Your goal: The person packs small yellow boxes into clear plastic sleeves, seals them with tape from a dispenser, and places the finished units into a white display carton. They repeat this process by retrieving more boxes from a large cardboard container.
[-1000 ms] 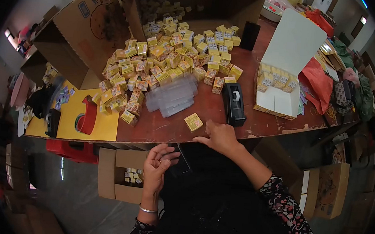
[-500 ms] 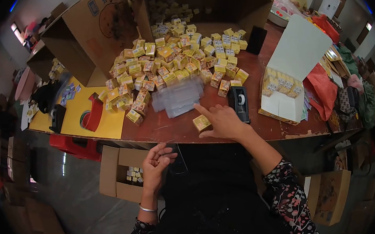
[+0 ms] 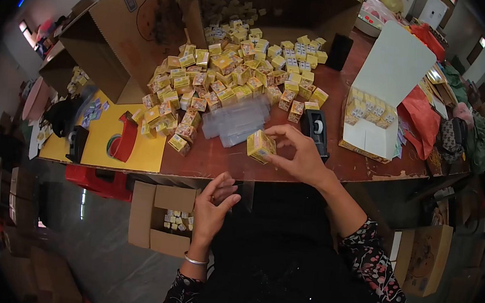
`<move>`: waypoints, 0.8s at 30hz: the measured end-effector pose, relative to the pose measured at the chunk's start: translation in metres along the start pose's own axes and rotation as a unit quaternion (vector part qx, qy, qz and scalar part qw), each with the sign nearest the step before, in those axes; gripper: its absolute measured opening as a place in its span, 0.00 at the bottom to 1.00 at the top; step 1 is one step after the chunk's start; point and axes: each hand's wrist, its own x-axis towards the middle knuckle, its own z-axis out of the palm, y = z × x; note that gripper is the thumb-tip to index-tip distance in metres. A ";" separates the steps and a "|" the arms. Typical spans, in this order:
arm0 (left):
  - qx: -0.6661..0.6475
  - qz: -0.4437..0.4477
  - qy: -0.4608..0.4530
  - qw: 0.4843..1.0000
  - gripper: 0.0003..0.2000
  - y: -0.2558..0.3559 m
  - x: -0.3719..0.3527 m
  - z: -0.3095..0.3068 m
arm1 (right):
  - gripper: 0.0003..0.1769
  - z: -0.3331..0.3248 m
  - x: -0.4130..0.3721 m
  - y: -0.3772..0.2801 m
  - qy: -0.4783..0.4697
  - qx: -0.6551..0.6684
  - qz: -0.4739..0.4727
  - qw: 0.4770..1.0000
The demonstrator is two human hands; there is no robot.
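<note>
My right hand [image 3: 302, 159] pinches a small yellow printed box [image 3: 261, 146] between thumb and fingers, just above the front part of the table. Lower and to the left, my left hand [image 3: 214, 207] is by the table's front edge, its fingers curled around a thin clear plastic piece [image 3: 245, 197] whose outline is faint. Flat clear plastic sleeves [image 3: 235, 120] lie stacked behind the held box. Beyond them spreads a large heap of similar small yellow boxes [image 3: 226, 72]. A black tape dispenser [image 3: 316, 136] stands beside my right hand.
A big cardboard box [image 3: 323, 14] lies on its side behind the heap. At right is an open white display box [image 3: 371, 134] with several small boxes inside. A red tape dispenser [image 3: 123, 141] is on yellow card at left. Below stands an open carton [image 3: 168, 243].
My right hand has taken hold of the yellow box and lifted it from the table. My left hand has risen slightly and moved right with the clear plastic piece.
</note>
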 end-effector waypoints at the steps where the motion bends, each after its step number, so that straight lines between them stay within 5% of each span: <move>1: 0.002 -0.006 -0.014 1.000 0.32 0.002 0.002 0.004 | 0.28 -0.002 -0.003 -0.011 -0.019 0.003 0.002 1.000; 10: 0.001 0.029 -0.076 0.997 0.33 0.011 0.001 0.026 | 0.24 -0.018 -0.009 -0.033 -0.151 -0.107 -0.102 0.977; 13: -0.035 0.066 -0.090 0.993 0.34 0.020 0.000 0.037 | 0.20 -0.015 -0.013 -0.031 -0.176 -0.052 -0.082 0.980; 16: -0.050 0.077 -0.088 0.992 0.34 0.026 0.000 0.043 | 0.19 -0.013 -0.016 -0.027 -0.167 -0.032 -0.047 0.984; 19: -0.046 0.097 -0.088 0.990 0.33 0.019 0.002 0.046 | 0.26 -0.011 -0.023 -0.022 -0.120 -0.108 -0.148 0.976; 22: -0.081 0.078 -0.075 0.991 0.32 0.025 0.001 0.053 | 0.36 -0.012 -0.037 -0.035 0.003 -0.068 -0.032 0.997; 24: -0.088 0.062 -0.076 0.991 0.29 0.023 -0.001 0.057 | 0.39 -0.003 -0.055 -0.029 -0.010 0.109 0.079 0.991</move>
